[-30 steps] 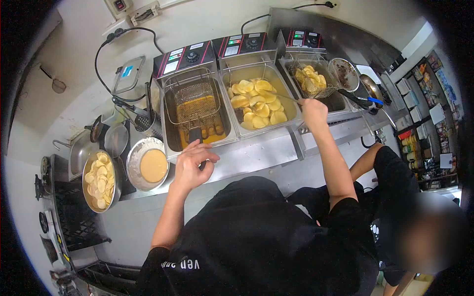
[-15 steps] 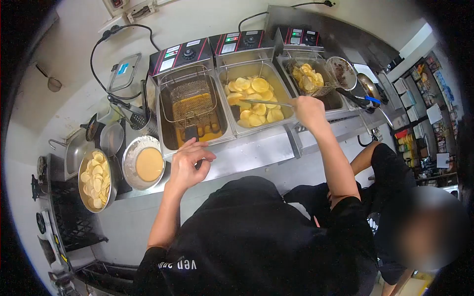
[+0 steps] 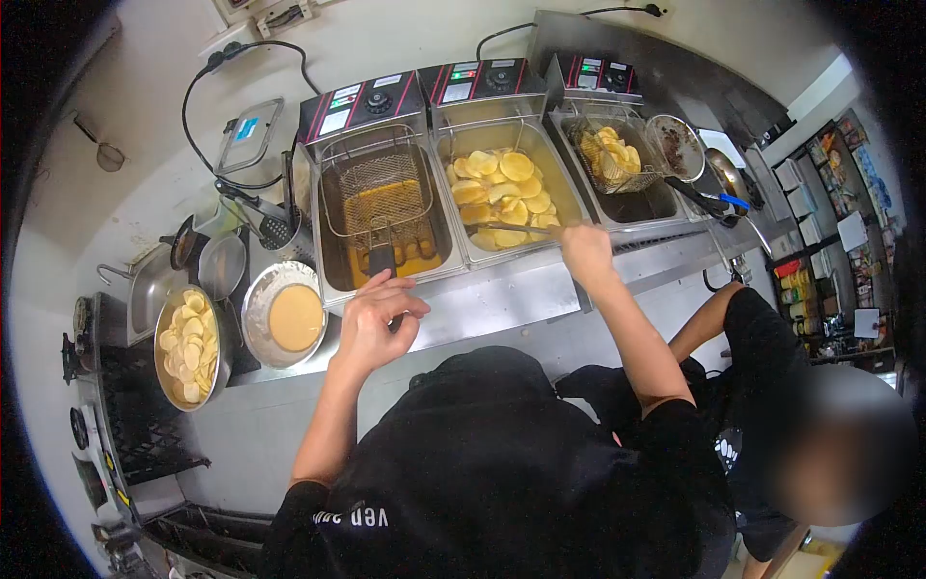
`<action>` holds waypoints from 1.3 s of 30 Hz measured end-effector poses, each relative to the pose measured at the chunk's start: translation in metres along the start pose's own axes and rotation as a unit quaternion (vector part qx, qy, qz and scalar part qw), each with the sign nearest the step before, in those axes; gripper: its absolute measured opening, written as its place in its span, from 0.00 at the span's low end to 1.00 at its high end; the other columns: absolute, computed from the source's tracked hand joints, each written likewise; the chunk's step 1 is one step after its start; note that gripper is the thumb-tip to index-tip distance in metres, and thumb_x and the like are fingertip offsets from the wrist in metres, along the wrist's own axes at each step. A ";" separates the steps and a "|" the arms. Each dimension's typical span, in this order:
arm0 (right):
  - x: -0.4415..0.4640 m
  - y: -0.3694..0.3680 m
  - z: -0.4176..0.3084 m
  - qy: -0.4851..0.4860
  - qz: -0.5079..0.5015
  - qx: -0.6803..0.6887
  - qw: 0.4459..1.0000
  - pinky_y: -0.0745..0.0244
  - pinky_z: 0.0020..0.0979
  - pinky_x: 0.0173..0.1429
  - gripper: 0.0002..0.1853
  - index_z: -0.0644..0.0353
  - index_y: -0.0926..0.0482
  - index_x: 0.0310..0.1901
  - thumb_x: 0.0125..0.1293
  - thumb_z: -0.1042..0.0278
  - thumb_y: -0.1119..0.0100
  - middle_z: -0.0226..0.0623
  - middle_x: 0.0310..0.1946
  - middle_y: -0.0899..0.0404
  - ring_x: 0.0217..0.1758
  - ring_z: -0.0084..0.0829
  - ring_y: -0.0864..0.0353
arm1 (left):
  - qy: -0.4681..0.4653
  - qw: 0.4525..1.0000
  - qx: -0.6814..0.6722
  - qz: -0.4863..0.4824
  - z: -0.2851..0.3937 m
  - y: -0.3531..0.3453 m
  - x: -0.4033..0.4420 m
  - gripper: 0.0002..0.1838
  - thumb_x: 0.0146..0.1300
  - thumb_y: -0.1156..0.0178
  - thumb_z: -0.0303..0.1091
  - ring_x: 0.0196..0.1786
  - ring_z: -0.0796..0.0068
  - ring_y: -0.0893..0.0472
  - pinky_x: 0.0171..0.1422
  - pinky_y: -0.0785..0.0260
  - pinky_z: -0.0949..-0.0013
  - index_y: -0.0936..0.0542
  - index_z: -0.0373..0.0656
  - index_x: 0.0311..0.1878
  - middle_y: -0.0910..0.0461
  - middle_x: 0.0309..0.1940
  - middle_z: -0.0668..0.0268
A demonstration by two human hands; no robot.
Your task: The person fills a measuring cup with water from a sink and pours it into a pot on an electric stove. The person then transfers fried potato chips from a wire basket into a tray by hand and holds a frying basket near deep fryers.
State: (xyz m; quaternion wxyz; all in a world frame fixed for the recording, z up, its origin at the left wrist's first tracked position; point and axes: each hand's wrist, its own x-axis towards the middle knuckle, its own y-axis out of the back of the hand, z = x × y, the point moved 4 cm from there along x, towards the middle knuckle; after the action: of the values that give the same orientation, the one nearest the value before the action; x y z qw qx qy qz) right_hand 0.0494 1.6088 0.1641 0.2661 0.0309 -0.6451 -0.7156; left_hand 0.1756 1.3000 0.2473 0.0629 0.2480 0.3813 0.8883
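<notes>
My right hand (image 3: pixel 586 256) is closed around a long thin metal utensil (image 3: pixel 516 229), whose exact kind I cannot make out. Its far end lies among yellow potato slices (image 3: pixel 502 188) in the oil of the middle fryer (image 3: pixel 569 183). Loosely bent, with a gap between thumb and fingers, my left hand (image 3: pixel 378 323) hovers at the front edge of the left fryer (image 3: pixel 449 253). Just beyond its fingertips is the black handle (image 3: pixel 382 259) of a wire fry basket (image 3: pixel 371 183). I cannot tell whether they touch.
Left of the fryers stand a bowl of batter (image 3: pixel 294 320) and a metal bowl of potato slices (image 3: pixel 193 347). In the right fryer, a wire basket (image 3: pixel 637 180) holds more slices, beside a round strainer (image 3: pixel 672 147). Another person (image 3: pixel 772 318) is close on my right.
My right hand has come down and slightly left, bringing the utensil to the near side of the middle fryer. Some slices have shifted. My left hand is nearly still.
</notes>
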 end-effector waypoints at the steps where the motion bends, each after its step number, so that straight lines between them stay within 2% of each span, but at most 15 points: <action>1: 0.000 -0.003 -0.002 0.005 0.015 0.002 1.000 0.24 0.36 0.28 0.07 0.57 0.19 0.20 0.50 0.72 0.46 0.42 0.18 0.21 0.24 0.39 0.18 | 0.000 1.000 0.000 -0.001 0.000 -0.001 0.000 0.07 0.44 0.43 0.25 0.47 0.64 0.19 0.65 0.36 0.54 0.18 0.45 0.26 0.18 0.25 0.65; 3: -0.001 -0.007 -0.009 0.006 0.029 0.003 1.000 0.25 0.37 0.28 0.07 0.57 0.19 0.20 0.50 0.72 0.46 0.42 0.18 0.21 0.24 0.39 0.18 | -0.004 1.000 -0.003 -0.002 0.000 -0.002 0.001 0.07 0.44 0.43 0.25 0.47 0.64 0.19 0.65 0.36 0.54 0.18 0.45 0.26 0.18 0.25 0.65; 6: 0.000 -0.007 -0.014 -0.008 -0.003 -0.004 1.000 0.24 0.37 0.28 0.07 0.57 0.20 0.20 0.50 0.72 0.46 0.42 0.19 0.21 0.24 0.39 0.18 | -0.007 1.000 -0.005 -0.001 0.001 -0.001 0.003 0.07 0.44 0.43 0.25 0.47 0.64 0.19 0.65 0.36 0.54 0.18 0.45 0.26 0.18 0.25 0.66; 9: -0.006 0.020 -0.015 0.004 0.038 0.019 0.999 0.23 0.37 0.29 0.07 0.58 0.20 0.19 0.50 0.73 0.46 0.43 0.21 0.20 0.25 0.40 0.18 | -0.003 1.000 -0.002 -0.002 0.000 -0.001 0.001 0.07 0.44 0.44 0.25 0.47 0.64 0.19 0.65 0.36 0.54 0.18 0.45 0.26 0.18 0.25 0.66; 11: -0.012 0.022 0.001 -0.043 -0.026 0.008 0.999 0.23 0.37 0.31 0.06 0.58 0.20 0.20 0.50 0.73 0.46 0.43 0.21 0.20 0.26 0.40 0.18 | -0.002 1.000 0.000 -0.003 -0.001 -0.001 0.001 0.07 0.44 0.44 0.25 0.47 0.64 0.19 0.65 0.36 0.54 0.18 0.45 0.26 0.18 0.24 0.66; 14: -0.012 0.054 0.005 -0.057 -0.029 -0.001 0.998 0.22 0.37 0.31 0.06 0.58 0.19 0.21 0.50 0.73 0.45 0.43 0.19 0.21 0.26 0.40 0.17 | -0.004 1.000 0.002 -0.007 0.000 -0.002 0.001 0.07 0.44 0.44 0.25 0.47 0.65 0.19 0.65 0.36 0.54 0.18 0.45 0.26 0.18 0.24 0.66; 18: -0.004 0.037 -0.001 -0.076 -0.044 -0.019 0.996 0.23 0.36 0.30 0.05 0.57 0.20 0.20 0.50 0.73 0.44 0.42 0.18 0.21 0.25 0.39 0.18 | -0.003 1.000 0.002 -0.005 0.001 -0.002 0.001 0.07 0.44 0.44 0.25 0.47 0.65 0.19 0.65 0.36 0.54 0.18 0.45 0.26 0.19 0.24 0.66; 24: 0.009 0.007 -0.016 -0.064 -0.016 -0.009 0.998 0.23 0.35 0.28 0.07 0.55 0.20 0.19 0.51 0.72 0.45 0.39 0.16 0.21 0.22 0.39 0.19 | -0.004 1.000 0.003 -0.009 0.002 -0.002 0.002 0.07 0.44 0.44 0.25 0.47 0.65 0.19 0.65 0.36 0.53 0.18 0.45 0.26 0.19 0.24 0.66; 26: 0.009 0.010 -0.006 -0.037 0.014 0.037 0.999 0.24 0.36 0.28 0.06 0.55 0.20 0.22 0.52 0.73 0.46 0.39 0.19 0.21 0.24 0.39 0.18 | -0.004 1.000 0.008 -0.005 0.002 -0.001 0.002 0.07 0.44 0.44 0.25 0.47 0.65 0.19 0.65 0.36 0.53 0.18 0.45 0.26 0.18 0.24 0.66; 30: 0.008 0.024 0.031 -0.050 0.018 0.011 0.999 0.24 0.37 0.29 0.05 0.55 0.20 0.26 0.52 0.73 0.47 0.41 0.23 0.21 0.27 0.39 0.18 | -0.001 1.000 0.007 -0.003 0.000 -0.001 0.001 0.07 0.44 0.44 0.25 0.47 0.65 0.19 0.65 0.36 0.53 0.18 0.45 0.26 0.18 0.24 0.67; 32: 0.009 0.038 0.050 -0.106 -0.010 0.007 0.994 0.23 0.38 0.31 0.06 0.56 0.20 0.30 0.53 0.72 0.47 0.44 0.27 0.21 0.30 0.41 0.17 | 0.000 1.000 0.004 -0.003 0.001 -0.002 -0.001 0.07 0.44 0.44 0.25 0.47 0.65 0.19 0.65 0.36 0.53 0.18 0.46 0.26 0.18 0.24 0.67; 35: 0.007 0.034 0.072 -0.103 -0.016 -0.013 0.994 0.22 0.39 0.33 0.05 0.57 0.21 0.28 0.53 0.72 0.47 0.43 0.26 0.21 0.30 0.41 0.17 | 0.003 1.000 0.006 -0.006 0.001 -0.001 0.001 0.07 0.44 0.44 0.26 0.47 0.66 0.19 0.65 0.36 0.54 0.18 0.46 0.26 0.18 0.24 0.67; 36: 0.006 0.029 0.077 -0.145 -0.064 0.016 0.987 0.23 0.41 0.40 0.08 0.61 0.20 0.31 0.55 0.67 0.46 0.47 0.28 0.20 0.35 0.45 0.18 | 0.004 1.000 0.007 -0.007 0.001 -0.001 0.001 0.07 0.44 0.44 0.26 0.47 0.66 0.19 0.65 0.36 0.54 0.18 0.46 0.26 0.18 0.24 0.67; 37: 0.006 0.030 0.079 -0.146 -0.064 0.015 0.987 0.23 0.41 0.40 0.08 0.61 0.20 0.31 0.55 0.67 0.46 0.47 0.28 0.20 0.35 0.45 0.18 | 0.003 1.000 0.008 -0.008 0.001 -0.001 0.002 0.07 0.44 0.45 0.26 0.48 0.66 0.19 0.65 0.36 0.54 0.18 0.46 0.27 0.18 0.24 0.67; 39: 0.003 0.023 0.087 -0.249 -0.159 0.131 0.946 0.25 0.45 0.47 0.14 0.63 0.19 0.34 0.58 0.60 0.45 0.52 0.32 0.19 0.41 0.49 0.19 | 0.003 1.000 0.008 -0.007 0.002 -0.002 0.003 0.07 0.44 0.45 0.26 0.48 0.66 0.19 0.65 0.36 0.54 0.18 0.46 0.26 0.18 0.24 0.67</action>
State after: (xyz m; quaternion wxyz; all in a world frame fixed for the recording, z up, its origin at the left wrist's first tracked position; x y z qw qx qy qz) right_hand 0.0210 1.6861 0.2006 -0.0266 -0.0120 -0.7658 -0.6424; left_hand 0.1739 1.3037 0.2486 0.0661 0.2431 0.3905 0.8854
